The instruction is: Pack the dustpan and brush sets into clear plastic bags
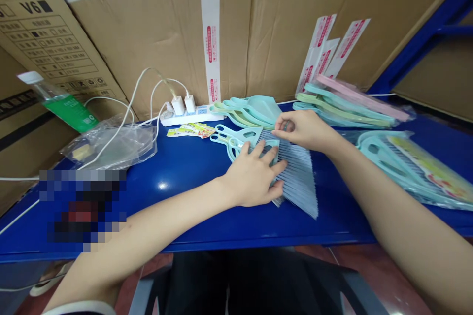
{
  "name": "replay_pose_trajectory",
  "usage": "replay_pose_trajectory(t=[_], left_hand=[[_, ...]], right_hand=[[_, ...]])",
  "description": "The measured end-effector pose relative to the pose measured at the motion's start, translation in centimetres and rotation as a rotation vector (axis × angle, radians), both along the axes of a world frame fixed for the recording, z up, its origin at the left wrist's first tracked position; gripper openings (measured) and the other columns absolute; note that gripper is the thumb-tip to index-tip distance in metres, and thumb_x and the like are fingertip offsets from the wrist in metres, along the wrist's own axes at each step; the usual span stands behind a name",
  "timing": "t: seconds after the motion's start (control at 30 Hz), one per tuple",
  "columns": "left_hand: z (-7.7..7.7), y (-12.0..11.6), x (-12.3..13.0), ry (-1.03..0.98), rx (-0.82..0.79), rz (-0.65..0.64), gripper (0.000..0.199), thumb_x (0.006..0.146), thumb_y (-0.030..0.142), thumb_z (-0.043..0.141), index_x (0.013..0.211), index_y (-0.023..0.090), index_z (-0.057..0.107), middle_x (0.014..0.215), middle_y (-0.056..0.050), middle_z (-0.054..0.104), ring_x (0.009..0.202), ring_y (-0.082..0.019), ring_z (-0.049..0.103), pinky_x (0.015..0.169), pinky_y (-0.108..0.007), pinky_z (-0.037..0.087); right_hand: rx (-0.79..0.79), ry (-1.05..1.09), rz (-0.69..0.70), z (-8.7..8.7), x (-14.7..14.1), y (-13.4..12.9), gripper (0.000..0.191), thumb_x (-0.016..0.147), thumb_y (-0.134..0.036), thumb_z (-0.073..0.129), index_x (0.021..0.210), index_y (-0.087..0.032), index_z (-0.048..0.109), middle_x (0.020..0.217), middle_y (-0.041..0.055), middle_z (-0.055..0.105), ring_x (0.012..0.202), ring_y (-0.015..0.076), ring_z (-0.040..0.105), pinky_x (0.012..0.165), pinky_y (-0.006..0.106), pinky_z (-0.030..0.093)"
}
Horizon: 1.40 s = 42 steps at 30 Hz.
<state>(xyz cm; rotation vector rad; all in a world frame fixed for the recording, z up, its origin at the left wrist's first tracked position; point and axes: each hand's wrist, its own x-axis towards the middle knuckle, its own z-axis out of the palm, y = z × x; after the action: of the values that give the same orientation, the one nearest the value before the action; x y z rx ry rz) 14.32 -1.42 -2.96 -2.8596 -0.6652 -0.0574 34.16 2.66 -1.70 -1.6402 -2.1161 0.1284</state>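
Several small brushes (297,172) with pale teal heads and grey-blue bristles lie stacked on the blue table (177,226). My left hand (254,174) rests over the brush heads, fingers spread, thumb across the bristles. Just right of the stack's top, my right hand (301,129) is closed, thumb and index fingertips together above the bristles; whatever it may hold is too small to make out. Behind the brushes lie teal and green dustpans (258,110), handles pointing left.
Bagged dustpans (347,103) are piled at the back right, and a bagged brush set (417,167) lies below them. A power strip (199,115), paper labels (190,130), cables, clear plastic bags (121,145) and a green-labelled bottle (62,103) occupy the left. Cardboard boxes (166,34) stand behind.
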Motion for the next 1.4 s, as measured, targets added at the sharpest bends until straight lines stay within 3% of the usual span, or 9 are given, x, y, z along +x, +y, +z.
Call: replay_pose_trajectory(t=[0.27,0.47,0.73,0.97,1.23,1.4], left_hand=[[0.3,0.1,0.2,0.016,-0.008,0.008,0.048,0.099,0.041,0.04,0.138,0.018,0.057,0.147,-0.016,0.053,0.137,-0.037,0.045,0.103,-0.054,0.042],[0.2,0.2,0.2,0.005,0.005,0.003,0.047,0.099,0.043,0.04,0.136,0.02,0.059,0.147,-0.015,0.054,0.135,-0.036,0.047,0.101,-0.051,0.042],[0.1,0.3,0.2,0.003,-0.006,0.006,0.048,0.099,0.044,0.041,0.136,0.02,0.058,0.148,-0.013,0.054,0.134,-0.035,0.048,0.1,-0.051,0.042],[-0.1,0.2,0.1,-0.014,0.006,0.0,0.047,0.098,0.042,0.042,0.136,0.019,0.059,0.146,-0.016,0.055,0.138,-0.036,0.045,0.099,-0.051,0.043],[0.2,0.1,0.2,0.01,-0.009,0.011,0.048,0.099,0.044,0.04,0.136,0.02,0.058,0.147,-0.014,0.054,0.136,-0.036,0.047,0.101,-0.05,0.042],[0.2,0.0,0.2,0.011,-0.027,0.013,0.048,0.098,0.045,0.042,0.136,0.021,0.059,0.148,-0.014,0.053,0.135,-0.036,0.047,0.101,-0.051,0.043]], right_hand=[[-0.069,0.034,0.285,0.4,-0.3,-0.7,0.012,0.076,-0.032,0.055,0.066,-0.026,0.052,0.06,0.0001,0.059,0.056,0.0176,0.054,0.056,0.03,0.042],[-0.065,0.046,0.383,0.1,0.0,-0.8,0.014,0.082,-0.036,0.052,0.071,-0.026,0.051,0.068,0.0024,0.06,0.061,0.0191,0.053,0.059,0.031,0.042],[-0.088,0.077,0.422,0.3,0.5,-1.3,0.022,0.085,-0.042,0.052,0.07,-0.026,0.052,0.072,0.004,0.061,0.064,0.0201,0.054,0.06,0.033,0.042],[-0.106,0.181,0.353,0.0,-0.1,-1.3,0.032,0.087,-0.053,0.051,0.073,-0.025,0.052,0.084,0.0065,0.072,0.066,0.0189,0.058,0.059,0.031,0.045],[-0.089,0.205,0.276,-0.5,-0.7,-1.0,0.029,0.084,-0.05,0.053,0.07,-0.025,0.051,0.06,-0.0015,0.056,0.053,0.0156,0.048,0.051,0.028,0.036],[-0.115,0.181,0.274,-0.4,-0.5,-1.0,0.025,0.082,-0.045,0.053,0.067,-0.026,0.047,0.057,-0.0023,0.053,0.054,0.0167,0.049,0.052,0.028,0.038]])
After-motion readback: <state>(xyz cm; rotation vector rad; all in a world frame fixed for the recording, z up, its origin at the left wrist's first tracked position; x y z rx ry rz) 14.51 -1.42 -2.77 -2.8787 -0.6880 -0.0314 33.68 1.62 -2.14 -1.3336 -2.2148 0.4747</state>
